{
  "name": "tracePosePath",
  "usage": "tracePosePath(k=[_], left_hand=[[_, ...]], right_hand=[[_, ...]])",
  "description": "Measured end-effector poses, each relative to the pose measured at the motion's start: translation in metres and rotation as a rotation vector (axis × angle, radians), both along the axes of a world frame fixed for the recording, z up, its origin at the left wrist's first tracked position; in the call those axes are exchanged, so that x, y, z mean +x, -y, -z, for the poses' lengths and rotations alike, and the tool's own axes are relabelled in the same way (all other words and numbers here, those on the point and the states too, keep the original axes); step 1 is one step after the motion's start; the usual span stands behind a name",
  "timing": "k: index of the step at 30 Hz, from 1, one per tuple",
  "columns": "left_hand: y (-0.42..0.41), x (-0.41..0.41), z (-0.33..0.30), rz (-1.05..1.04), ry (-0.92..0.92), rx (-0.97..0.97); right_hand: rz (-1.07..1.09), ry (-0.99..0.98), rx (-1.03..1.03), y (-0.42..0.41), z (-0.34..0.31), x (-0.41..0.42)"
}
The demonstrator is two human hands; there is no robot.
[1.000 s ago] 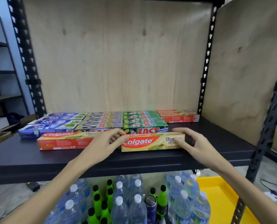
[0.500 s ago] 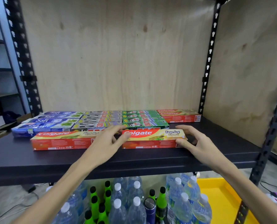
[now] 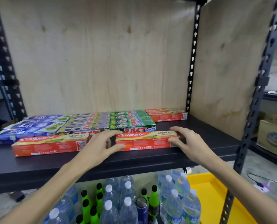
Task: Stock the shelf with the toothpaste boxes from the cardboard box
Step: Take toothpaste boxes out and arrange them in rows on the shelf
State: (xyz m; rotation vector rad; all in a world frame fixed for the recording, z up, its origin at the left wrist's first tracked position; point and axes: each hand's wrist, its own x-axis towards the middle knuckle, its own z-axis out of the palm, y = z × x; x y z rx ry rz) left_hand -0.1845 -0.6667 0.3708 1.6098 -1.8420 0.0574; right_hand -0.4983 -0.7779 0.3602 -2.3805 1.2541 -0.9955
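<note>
A red and yellow Colgate box lies flat at the front of the dark shelf. My left hand pinches its left end and my right hand grips its right end. A second Colgate box lies to its left. Behind them are rows of blue Salt boxes, grey Zact boxes, green Zact boxes and two more Colgate boxes at the back right. The source cardboard box is out of sight.
Plywood panels close the back and right side of the shelf. Below stand several water bottles, green bottles and a yellow tray. A cardboard carton sits on the rack to the right.
The Colgate box has been tipped from tilted toward me to flat on the shelf and pushed slightly back. Both hands stayed on its ends.
</note>
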Motion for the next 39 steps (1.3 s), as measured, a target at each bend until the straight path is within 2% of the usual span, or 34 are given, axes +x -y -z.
tracePosePath(k=[5, 8, 17, 21, 26, 28, 33, 39], left_hand=[[0.025, -0.037, -0.001, 0.069, 0.105, -0.019], [0.047, -0.066, -0.004, 0.026, 0.196, -0.068], [0.107, -0.124, -0.01, -0.075, 0.253, -0.074], [0.132, -0.129, -0.013, -0.156, 0.232, -0.032], [0.162, -0.128, -0.029, -0.249, 0.261, 0.012], [0.177, -0.126, -0.037, -0.24, 0.229, 0.076], [0.201, -0.112, -0.049, -0.175, -0.005, 0.244], [0.216, -0.092, -0.055, -0.052, -0.13, 0.353]], right_hand=[[0.055, -0.042, -0.077, 0.01, 0.001, -0.036], [0.148, -0.052, -0.1, 0.023, 0.001, -0.06], [0.257, -0.035, -0.063, 0.06, -0.011, -0.097], [0.245, -0.049, -0.006, 0.081, -0.015, -0.092], [0.202, 0.025, 0.046, 0.113, -0.018, -0.073], [0.2, 0.015, 0.052, 0.125, -0.018, -0.066], [0.19, -0.045, 0.017, 0.147, -0.018, -0.055], [0.122, -0.023, 0.023, 0.174, -0.015, -0.05]])
